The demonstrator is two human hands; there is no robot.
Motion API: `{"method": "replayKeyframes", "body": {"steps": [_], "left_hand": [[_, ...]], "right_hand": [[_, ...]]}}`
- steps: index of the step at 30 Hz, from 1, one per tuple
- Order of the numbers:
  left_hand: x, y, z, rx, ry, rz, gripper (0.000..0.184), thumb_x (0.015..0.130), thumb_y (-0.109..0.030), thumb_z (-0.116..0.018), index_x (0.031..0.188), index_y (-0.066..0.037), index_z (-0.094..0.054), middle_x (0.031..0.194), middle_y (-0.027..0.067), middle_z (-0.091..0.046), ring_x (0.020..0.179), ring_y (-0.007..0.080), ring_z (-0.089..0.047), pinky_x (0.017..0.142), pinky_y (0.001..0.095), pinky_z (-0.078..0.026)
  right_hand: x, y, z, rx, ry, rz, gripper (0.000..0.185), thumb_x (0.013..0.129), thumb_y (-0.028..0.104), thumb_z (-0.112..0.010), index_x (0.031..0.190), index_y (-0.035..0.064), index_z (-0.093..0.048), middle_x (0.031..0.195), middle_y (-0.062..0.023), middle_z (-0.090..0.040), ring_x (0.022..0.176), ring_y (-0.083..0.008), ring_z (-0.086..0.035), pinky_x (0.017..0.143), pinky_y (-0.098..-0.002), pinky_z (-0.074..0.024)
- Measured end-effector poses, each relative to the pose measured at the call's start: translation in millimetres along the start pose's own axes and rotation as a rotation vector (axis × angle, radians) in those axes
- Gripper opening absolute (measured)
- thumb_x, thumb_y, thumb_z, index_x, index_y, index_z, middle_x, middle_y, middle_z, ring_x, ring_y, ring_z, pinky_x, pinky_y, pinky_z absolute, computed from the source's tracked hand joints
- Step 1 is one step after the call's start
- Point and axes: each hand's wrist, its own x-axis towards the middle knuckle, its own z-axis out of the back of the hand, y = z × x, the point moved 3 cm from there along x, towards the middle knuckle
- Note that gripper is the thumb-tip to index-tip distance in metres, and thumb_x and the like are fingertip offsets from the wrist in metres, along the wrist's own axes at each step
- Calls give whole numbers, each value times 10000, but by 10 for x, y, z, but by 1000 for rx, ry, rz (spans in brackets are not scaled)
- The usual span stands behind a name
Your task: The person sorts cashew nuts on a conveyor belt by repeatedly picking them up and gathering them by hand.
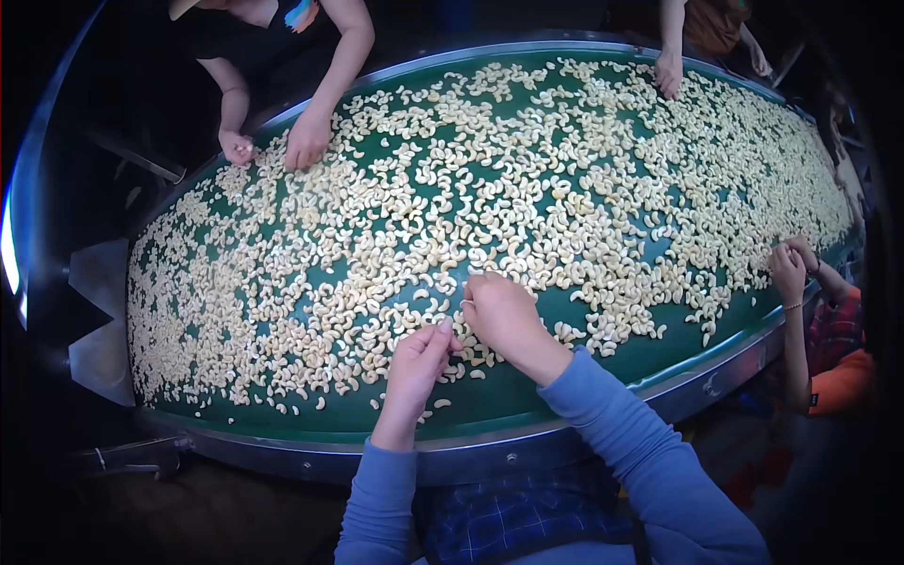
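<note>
Pale cashews (pixel 377 254) lie thickly scattered over a green conveyor belt (pixel 490 400). My left hand (pixel 419 365) is just above the near side of the belt, thumb and fingers pressed together. To its right and slightly farther in, my right hand (pixel 506 318) is curled with its fingertips down among the nuts. The two hands are close together, with a small gap between them. Whatever is in either hand is hidden by the fingers. Both my sleeves are blue.
A metal rail (pixel 339 460) edges the belt. Opposite, a person's hand (pixel 309 139) works among the nuts, with another hand (pixel 236 148) beside it. Other people's hands are at the far right (pixel 669 73) and near right (pixel 789 268). Pointed metal plates (pixel 102 363) stand at the left end.
</note>
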Motion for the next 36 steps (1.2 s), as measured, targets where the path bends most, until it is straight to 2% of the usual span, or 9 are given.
{"method": "replayKeyframes", "body": {"steps": [3,7,9,13,18,23,27,32,36], "left_hand": [[-5,5,-71,19,-24,1,339,1009,-316,-534,844,-38,-639,577,-92,-402,485,0,-302,444,193,-216],[5,106,-99,28,-101,-25,301,1006,-290,-541,874,-37,-637,637,-57,-478,500,6,-355,446,176,-251],[-56,60,-162,21,-131,49,299,1000,-288,-552,860,-38,-638,637,-53,-492,505,8,-373,451,172,-264],[23,21,-424,72,-59,21,303,997,-289,-557,838,-45,-639,577,-79,-440,489,-2,-349,448,172,-253],[59,-5,-831,98,-16,-16,284,1000,-285,-557,885,-37,-636,574,-99,-396,478,-6,-304,446,173,-234],[101,144,-839,104,-89,-26,228,990,-265,-575,936,-54,-642,646,-79,-466,523,1,-365,462,166,-261],[114,152,-941,109,-128,-21,227,980,-269,-592,917,-55,-636,621,-87,-461,529,-2,-366,463,170,-254],[156,39,-1120,290,-231,-154,231,962,-257,-625,886,-42,-658,611,-90,-475,530,-9,-353,476,176,-257],[206,120,-1121,484,-308,-169,234,949,-244,-646,907,-16,-672,642,-70,-540,560,-4,-404,496,175,-300]], "right_hand": [[-27,-246,138,276,37,144,109,766,136,-657,765,29,-676,758,-162,-651,684,-319,-653,636,-421,-525],[-105,-732,564,1305,357,-428,156,879,206,-652,865,52,-630,706,27,-550,667,-59,-558,596,-255,-478],[-81,-960,768,1260,217,-427,165,906,226,-639,922,68,-599,737,46,-546,688,-62,-565,589,-247,-468],[8,-992,920,22,-190,-8,182,821,198,-702,851,29,-643,768,-103,-639,694,-254,-638,639,-370,-514],[19,-999,948,198,97,-185,177,802,171,-704,857,17,-636,808,-135,-654,722,-277,-658,663,-381,-530],[-40,-1450,1179,1371,115,-459,180,868,170,-669,931,51,-550,779,20,-555,693,-100,-592,615,-253,-490],[102,-1505,1329,245,-16,-161,194,810,203,-714,844,36,-622,685,-53,-595,679,-201,-625,622,-322,-493],[192,-1504,1025,-1,-46,-59,161,759,160,-733,863,48,-684,825,-151,-666,779,-298,-663,704,-392,-523],[140,-1544,1237,354,193,-161,137,810,173,-706,849,50,-663,715,-60,-616,722,-164,-617,627,-303,-489]]}}
